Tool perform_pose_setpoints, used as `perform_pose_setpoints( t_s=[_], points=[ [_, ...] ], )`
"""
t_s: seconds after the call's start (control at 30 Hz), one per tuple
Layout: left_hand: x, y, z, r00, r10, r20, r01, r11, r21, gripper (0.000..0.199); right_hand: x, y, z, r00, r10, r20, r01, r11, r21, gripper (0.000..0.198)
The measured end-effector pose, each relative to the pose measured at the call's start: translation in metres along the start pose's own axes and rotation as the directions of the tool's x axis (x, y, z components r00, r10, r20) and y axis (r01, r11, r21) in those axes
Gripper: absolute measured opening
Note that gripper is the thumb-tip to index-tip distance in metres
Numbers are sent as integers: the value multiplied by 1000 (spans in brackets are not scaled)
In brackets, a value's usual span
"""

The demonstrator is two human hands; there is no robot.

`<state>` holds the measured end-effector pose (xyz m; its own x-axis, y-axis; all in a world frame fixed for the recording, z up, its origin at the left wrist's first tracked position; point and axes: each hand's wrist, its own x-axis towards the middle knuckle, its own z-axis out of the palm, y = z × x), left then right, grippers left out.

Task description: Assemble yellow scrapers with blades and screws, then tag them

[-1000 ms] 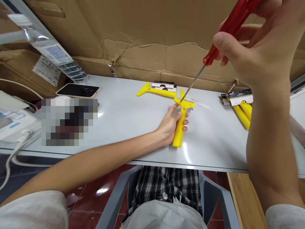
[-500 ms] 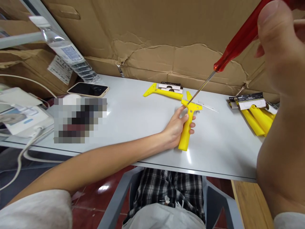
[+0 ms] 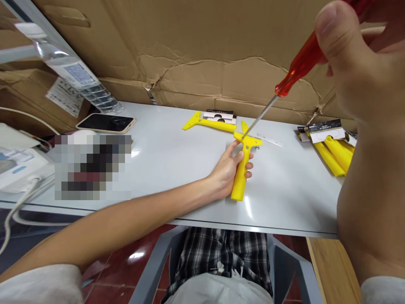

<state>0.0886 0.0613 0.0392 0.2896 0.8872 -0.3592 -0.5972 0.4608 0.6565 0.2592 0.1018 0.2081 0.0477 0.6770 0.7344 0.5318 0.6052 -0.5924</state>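
My left hand [image 3: 226, 169] is wrapped round the handle of a yellow plastic scraper [image 3: 239, 181], its wide head pointing away from me. In my right hand [image 3: 354, 55], high at the right, is a screwdriver [image 3: 295, 71] with a clear red handle. Its metal shaft slants down to the left, and the tip meets the left part of the scraper's head. Behind that head lie another yellow piece [image 3: 244, 126] and a thin metal strip [image 3: 270, 140]. Small screws [image 3: 257, 147] rest just right of the head.
Farther back lies another yellow scraper [image 3: 209, 123] beside black-and-white cards [image 3: 220, 115]. More yellow scrapers [image 3: 332, 158] with card labels are piled at the right. A phone [image 3: 106, 123], a water bottle [image 3: 76, 74] and white cables [image 3: 23, 202] occupy the left. Cardboard [image 3: 190, 38] walls the table's back.
The view has shifted slightly, so most things sit a little farther left. The screwdriver tip stays at the same spot on the scraper head, and both hands keep their hold.
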Motion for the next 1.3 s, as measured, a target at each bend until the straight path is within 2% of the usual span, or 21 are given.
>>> perform_pose_setpoints(
  t_s=[0.03, 0.07, 0.1, 0.17, 0.23, 0.3, 0.33, 0.4, 0.47, 0.67, 0.8, 0.87, 0.97, 1.07, 1.2, 1.3],
  points=[
    [0, 0, 0, 1000, 2, 1, -2, 1000, -1, 49, 1, 2, 0, 997, 68, -34, -67, 998, 20, 39],
    [0, 0, 0, 1000, 3, 2, -3, 1000, -1, 49, 2, 4, -1, 998, 2, 61, 4, 995, -99, 44],
    [0, 0, 0, 1000, 4, 2, -4, 1000, -1, 49, 3, 8, -2, 990, -97, 106, 117, 973, -201, 49],
    [0, 0, 0, 1000, 2, 2, -2, 1000, -2, 47, 6, 15, -6, 954, -239, 179, 285, 909, -303, 58],
    [-1, 0, 1, 1000, -1, -2, 1, 1000, -5, 46, 8, 22, -12, 905, -339, 255, 406, 868, -286, 56],
    [-1, 0, 2, 1000, -5, -6, 5, 1000, -5, 46, 9, 25, -16, 863, -396, 314, 469, 858, -210, 37],
    [-1, 1, 2, 1000, -7, -8, 7, 1000, -4, 46, 8, 25, -17, 857, -402, 323, 472, 864, -176, 33],
    [-1, 1, 2, 1000, -6, -9, 6, 1000, -2, 46, 5, 23, -17, 871, -382, 309, 440, 887, -142, 49],
    [-1, 0, 2, 1000, -3, -8, 2, 1000, -3, 45, 2, 20, -15, 882, -351, 316, 411, 900, -147, 56],
    [1, -1, -1, 1000, 3, 8, -3, 1000, -7, 45, 4, 21, -14, 888, -335, 316, 406, 893, -196, 55],
    [1, 0, 1, 1000, -8, -11, 8, 1000, -8, 43, 10, 23, -16, 863, -372, 341, 467, 844, -262, 43],
    [0, 1, 2, 1000, -10, -15, 10, 1000, -17, 43, 10, 23, -14, 850, -406, 335, 479, 860, -174, 41],
    [-1, 2, 2, 1000, -12, -12, 12, 1000, -21, 43, 6, 21, -9, 851, -437, 290, 458, 889, -7, 61],
    [-1, 2, 2, 1000, -15, -14, 14, 1000, -9, 41, 3, 19, -5, 875, -404, 268, 410, 911, 35, 56],
    [-1, 2, 3, 1000, -15, -19, 15, 1000, -11, 41, 6, 19, -5, 901, -333, 279, 347, 938, -3, 48],
    [-1, 3, 3, 1000, -16, -20, 16, 1000, -6, 40, 13, 23, -8, 897, -355, 264, 391, 915, -97, 54]
  ],
)
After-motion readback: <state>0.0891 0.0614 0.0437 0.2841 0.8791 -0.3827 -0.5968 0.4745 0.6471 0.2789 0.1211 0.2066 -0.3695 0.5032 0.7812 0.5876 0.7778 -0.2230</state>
